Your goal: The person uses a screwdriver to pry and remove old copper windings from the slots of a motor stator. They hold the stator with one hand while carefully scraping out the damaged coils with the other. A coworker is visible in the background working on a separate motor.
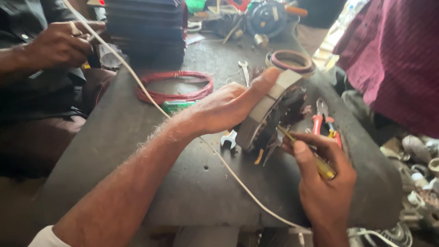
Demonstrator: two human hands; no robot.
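Note:
My left hand (228, 107) grips a round motor part (274, 114) with a pale rim, holding it tilted on edge on the dark workbench (137, 151). My right hand (322, 178) holds a yellow-handled screwdriver (315, 158) whose tip points into the dark underside of that part. A small open-end spanner (228, 139) lies just below my left hand.
A coil of red wire (173, 87) lies at the bench's middle, red-handled pliers (324, 121) at the right. A white cable (137, 84) crosses the bench diagonally. A dark stacked block (146, 32) stands behind. Another person's hands (61, 43) work at the far left; someone in maroon (398, 59) sits right.

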